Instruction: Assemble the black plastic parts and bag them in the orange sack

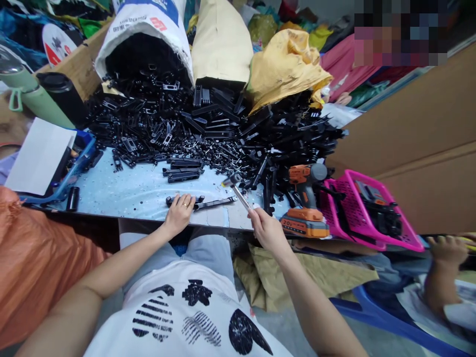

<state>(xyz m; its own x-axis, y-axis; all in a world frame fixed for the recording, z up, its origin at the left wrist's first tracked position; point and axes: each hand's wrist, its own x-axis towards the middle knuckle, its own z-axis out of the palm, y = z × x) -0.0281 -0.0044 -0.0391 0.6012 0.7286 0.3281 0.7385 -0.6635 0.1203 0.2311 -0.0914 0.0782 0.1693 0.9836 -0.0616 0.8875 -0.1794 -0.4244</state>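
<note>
My left hand [179, 214] rests on a black folding part [215, 202] near the table's front edge, its fingers closed over the part's left end. The part's long arm reaches right across the table. In my right hand [266, 227] is a small hammer [241, 196], gripped by its metal handle, the dark head up and to the left, above the table. A stack of black assembled parts [183, 170] lies behind my left hand. Loose pins and small pieces [217, 152] are heaped behind the hammer head.
Piles of black parts [148, 114] spill from sacks [223, 42] at the back. An orange cordless drill [307, 198] and a pink basket [345, 186] stand right. A blue tray [87, 148], a green bottle [48, 101] and a black cup [65, 96] are left. People sit nearby.
</note>
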